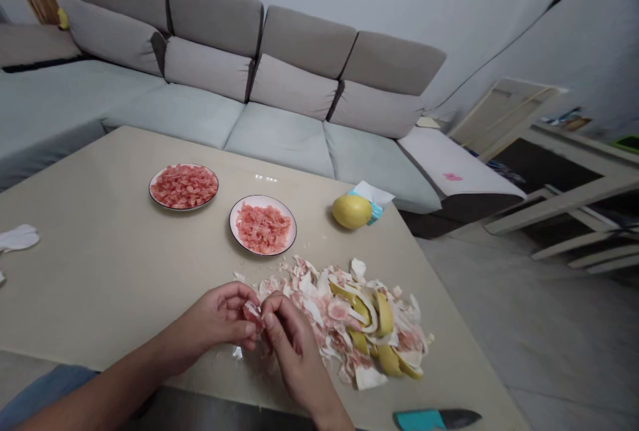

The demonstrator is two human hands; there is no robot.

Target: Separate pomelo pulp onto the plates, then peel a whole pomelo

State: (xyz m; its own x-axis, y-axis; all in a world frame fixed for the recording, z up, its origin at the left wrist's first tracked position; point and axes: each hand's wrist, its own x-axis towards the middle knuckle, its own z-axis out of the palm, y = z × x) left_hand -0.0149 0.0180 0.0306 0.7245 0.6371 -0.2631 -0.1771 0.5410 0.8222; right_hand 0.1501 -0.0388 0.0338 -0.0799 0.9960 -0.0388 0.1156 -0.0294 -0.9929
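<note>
"What can you count from where you sit, nearest first?"

"Through the head camera I get one teal-handled knife (439,419). Then two bare hands: the left hand (222,314) and the right hand (294,344) both pinch one small reddish fruit piece (253,313), over the near part of the table (100,231). Just right of them, one peel heap (344,318). Beyond, two plates of pink pulp, a nearer plate (233,217) and a farther plate (156,199); one whole yellow fruit (352,211); one tissue pack (374,201). Past those, one sofa (279,132) with four upper back cushions."

"And what can't you make out?"

"Fingers cover much of the fruit piece. Overlapping strips defeat my count of the peel. The yellow fruit hides part of the tissue pack. A white thing (18,238) is cut off at left, as is the sofa."
</note>
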